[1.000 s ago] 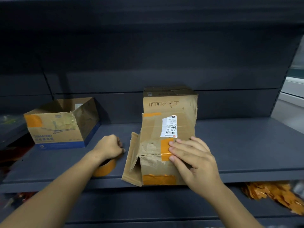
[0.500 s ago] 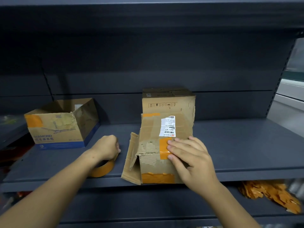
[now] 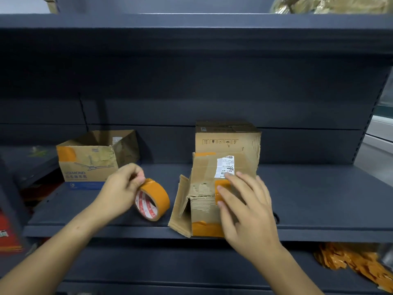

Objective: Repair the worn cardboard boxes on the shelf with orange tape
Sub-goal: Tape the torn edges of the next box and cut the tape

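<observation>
A torn cardboard box (image 3: 204, 194) lies at the front of the dark shelf (image 3: 319, 207), with orange tape patches on its top, middle and bottom edge and a white label. My right hand (image 3: 244, 207) lies flat on it with straight fingers, pressing the middle orange patch. My left hand (image 3: 121, 190) pinches the top of an orange tape roll (image 3: 153, 199), which stands on edge just left of the box. A second box (image 3: 227, 139) stands upright behind the torn one. A third, open box (image 3: 93, 158) with a fan drawing and an orange corner patch sits at the left.
The shelf above (image 3: 191, 24) overhangs the work area. A pile of orange tape scraps (image 3: 350, 262) lies on the lower level at the right. Red packaging (image 3: 8, 233) shows at the lower left. The shelf's right half is bare.
My left hand has lifted the tape roll from lying flat to standing on edge and brought it closer to the box. My right hand stays pressed on the box.
</observation>
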A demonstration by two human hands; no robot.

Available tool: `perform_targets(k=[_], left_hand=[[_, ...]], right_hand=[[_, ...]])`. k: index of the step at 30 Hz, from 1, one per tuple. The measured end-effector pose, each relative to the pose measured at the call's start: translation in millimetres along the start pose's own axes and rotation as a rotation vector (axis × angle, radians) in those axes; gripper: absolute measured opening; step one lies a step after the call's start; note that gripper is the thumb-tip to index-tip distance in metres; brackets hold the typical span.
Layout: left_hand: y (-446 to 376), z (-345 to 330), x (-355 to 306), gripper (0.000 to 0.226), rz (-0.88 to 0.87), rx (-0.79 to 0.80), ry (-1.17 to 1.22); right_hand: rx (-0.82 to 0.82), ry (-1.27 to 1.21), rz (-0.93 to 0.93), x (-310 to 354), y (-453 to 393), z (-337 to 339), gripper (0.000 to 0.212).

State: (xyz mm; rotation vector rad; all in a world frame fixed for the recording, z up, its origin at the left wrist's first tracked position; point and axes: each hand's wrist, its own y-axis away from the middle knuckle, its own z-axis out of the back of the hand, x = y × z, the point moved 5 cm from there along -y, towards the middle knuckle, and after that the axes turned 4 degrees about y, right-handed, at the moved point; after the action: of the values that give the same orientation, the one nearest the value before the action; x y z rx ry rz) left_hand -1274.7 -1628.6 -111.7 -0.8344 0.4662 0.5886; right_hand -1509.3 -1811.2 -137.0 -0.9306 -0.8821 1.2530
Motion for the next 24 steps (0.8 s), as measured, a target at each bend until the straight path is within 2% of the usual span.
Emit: perform_targets(k=[2, 4, 6, 9, 12, 17, 21, 24], left_hand=[[3.4, 16.0, -11.9, 0.023, -0.023, -0.048, 0.056], [5.6, 29.1, -25.5, 0.027, -0.044, -0.054, 0.13], [7.6, 34.1, -41.5, 0.03, -0.066, 0.016, 0.178], [13.3, 28.6, -64.7, 0.03, -0.101, 0.15, 0.225], [19.1, 15.5, -83.2, 0.025, -0.119, 0.217, 0.292], [14.2, -10.5, -100.3, 0.019, -0.107, 0.251, 0.305], [5.6, -32.0, -109.2, 0.022, -0.076, 0.275, 0.261], [-0.4, -46.4, -114.9, 0.023, -0.035, 0.292, 0.266]], right_hand=[[-0.031, -0.104, 0.0, 14.4, -1.7, 0.4, 0.016], [0.008, -0.258, -0.07, 27.5, -1.8, -2.5, 0.015], [0.139, -0.417, -0.189, 41.8, -2.8, -8.5, 0.02], [0.456, -0.651, -0.323, 68.9, -1.4, -22.3, 0.027], [0.585, -0.888, -0.418, 87.5, 2.0, -28.0, 0.03], [0.521, -1.043, -0.565, 81.8, 14.8, -23.7, 0.026], [0.438, -0.976, -0.647, 65.9, 21.9, -15.1, 0.025], [0.382, -0.923, -0.722, 56.1, 27.2, -11.1, 0.04]])
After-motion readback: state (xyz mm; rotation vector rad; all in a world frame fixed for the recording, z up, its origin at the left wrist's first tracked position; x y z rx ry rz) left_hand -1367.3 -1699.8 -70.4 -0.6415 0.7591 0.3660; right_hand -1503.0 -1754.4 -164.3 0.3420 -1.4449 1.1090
